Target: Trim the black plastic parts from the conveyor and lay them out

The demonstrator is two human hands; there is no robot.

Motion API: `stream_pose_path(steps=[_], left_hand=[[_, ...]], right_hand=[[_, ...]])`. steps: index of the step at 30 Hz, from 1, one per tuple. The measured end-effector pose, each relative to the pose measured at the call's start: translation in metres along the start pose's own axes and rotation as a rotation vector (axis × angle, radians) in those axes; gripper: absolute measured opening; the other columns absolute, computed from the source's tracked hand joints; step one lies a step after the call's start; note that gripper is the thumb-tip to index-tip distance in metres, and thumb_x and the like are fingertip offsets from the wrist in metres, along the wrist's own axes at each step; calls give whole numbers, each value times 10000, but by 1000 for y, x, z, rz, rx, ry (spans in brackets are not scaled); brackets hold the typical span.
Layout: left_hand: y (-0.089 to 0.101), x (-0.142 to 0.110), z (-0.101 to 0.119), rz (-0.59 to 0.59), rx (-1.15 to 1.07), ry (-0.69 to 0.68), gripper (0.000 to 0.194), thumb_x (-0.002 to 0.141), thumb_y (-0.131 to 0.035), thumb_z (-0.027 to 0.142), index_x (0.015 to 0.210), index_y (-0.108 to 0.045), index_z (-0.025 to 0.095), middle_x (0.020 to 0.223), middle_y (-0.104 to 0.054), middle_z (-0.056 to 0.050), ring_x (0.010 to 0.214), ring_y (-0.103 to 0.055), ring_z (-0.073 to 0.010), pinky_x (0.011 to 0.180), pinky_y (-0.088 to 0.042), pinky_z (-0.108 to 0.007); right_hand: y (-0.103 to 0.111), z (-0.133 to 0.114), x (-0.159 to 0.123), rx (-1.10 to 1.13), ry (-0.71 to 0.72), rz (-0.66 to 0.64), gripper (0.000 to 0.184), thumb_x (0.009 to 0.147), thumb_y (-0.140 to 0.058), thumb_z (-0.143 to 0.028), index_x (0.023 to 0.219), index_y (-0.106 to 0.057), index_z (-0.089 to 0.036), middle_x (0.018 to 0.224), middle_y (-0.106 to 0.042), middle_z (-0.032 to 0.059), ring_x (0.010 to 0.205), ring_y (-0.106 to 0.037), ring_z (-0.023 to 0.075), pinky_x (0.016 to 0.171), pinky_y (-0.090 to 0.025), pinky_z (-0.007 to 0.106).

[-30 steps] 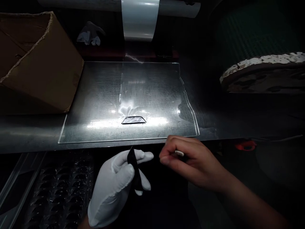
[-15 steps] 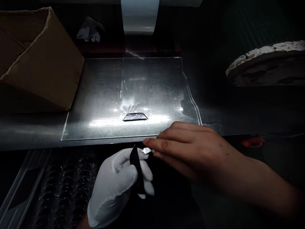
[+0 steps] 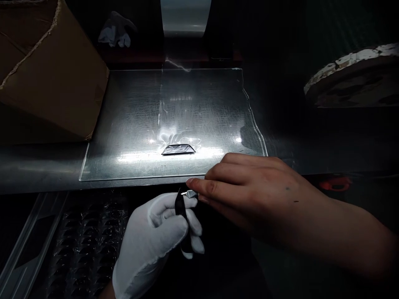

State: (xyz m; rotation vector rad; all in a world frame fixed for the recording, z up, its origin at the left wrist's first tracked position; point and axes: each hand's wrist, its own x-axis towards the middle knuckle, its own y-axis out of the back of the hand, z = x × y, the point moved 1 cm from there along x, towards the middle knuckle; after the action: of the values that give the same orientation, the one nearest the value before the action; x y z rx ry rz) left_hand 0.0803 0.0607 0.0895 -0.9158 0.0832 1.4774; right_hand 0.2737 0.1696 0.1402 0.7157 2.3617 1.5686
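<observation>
My left hand [image 3: 152, 243], in a white glove, pinches a thin black curved piece [image 3: 180, 206] upright between thumb and fingers, just below the bench edge. My bare right hand [image 3: 249, 187] grips a craft knife [image 3: 191, 194]; most of its handle is hidden under the fingers. The knife's pointed blade is at the upper edge of the black piece; whether it touches cannot be made out. Beyond the hands, a flat black trapezoid piece [image 3: 178, 150] with a shiny face lies on a scratched clear sheet [image 3: 131, 120].
A cardboard box [image 3: 68, 83] stands at the left. Below the bench, a clear tray [image 3: 84, 253] carries several dark curved pieces. A round, pale-rimmed object [image 3: 349, 62] is at the right, above a red object [image 3: 335, 183]. Crumpled white gloves [image 3: 114, 35] lie at the back.
The black piece in my left hand has turned slightly and shifted right, its tip now closer to the knife blade. My right hand has barely moved; the whole view has shifted a little.
</observation>
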Motion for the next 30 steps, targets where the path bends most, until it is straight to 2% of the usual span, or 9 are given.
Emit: stream_pose_path(steps=[8, 15, 20, 24, 27, 30], left_hand=[[0, 0, 3, 1, 51, 24, 401, 872, -804, 499, 1089, -751, 166, 798, -747, -70, 630, -710, -176, 543, -537, -221], [-1, 0, 3, 0, 48, 53, 457, 820, -831, 545, 1066, -749, 168, 746, -726, -52, 582, -679, -175, 507, -509, -223], [-8, -1, 4, 67, -14, 36, 491, 807, -823, 581, 1035, -744, 153, 723, -708, -50, 513, -606, -133, 482, -458, -204], [-11, -3, 5, 62, -34, 19, 478, 815, -816, 572, 1027, -749, 149, 733, -711, -53, 490, -581, -111, 472, -445, -188], [-9, -3, 5, 79, -32, 11, 446, 828, -810, 552, 1029, -760, 157, 769, -723, -56, 519, -620, -123, 477, -458, -185], [-2, -1, 4, 97, -34, -59, 413, 867, -783, 539, 1096, -774, 196, 937, -770, -77, 564, -650, -122, 514, -500, -198]], right_hand=[[-3, 1, -1, -55, 2, 9, 309, 1075, -584, -316, 1354, -699, -251, 964, -748, 32, 833, -604, 195, 670, -470, 322], [-6, 1, -2, -37, -6, 19, 303, 1097, -543, -356, 1309, -723, -236, 964, -759, 41, 842, -633, 198, 703, -509, 336], [-4, 2, -4, 56, -37, 87, 279, 1102, -530, -302, 1255, -729, -179, 965, -761, 41, 843, -673, 183, 770, -527, 337], [-3, 2, -3, 70, -36, 50, 262, 1101, -536, -316, 1212, -742, -198, 970, -760, 37, 848, -682, 184, 762, -528, 327], [-4, 1, -2, 87, -33, 36, 257, 1104, -527, -312, 1186, -744, -202, 966, -765, 41, 839, -691, 186, 766, -535, 324], [-5, 1, -3, 130, -71, 50, 249, 1106, -505, -272, 1180, -729, -193, 986, -773, 53, 828, -709, 183, 771, -546, 314]])
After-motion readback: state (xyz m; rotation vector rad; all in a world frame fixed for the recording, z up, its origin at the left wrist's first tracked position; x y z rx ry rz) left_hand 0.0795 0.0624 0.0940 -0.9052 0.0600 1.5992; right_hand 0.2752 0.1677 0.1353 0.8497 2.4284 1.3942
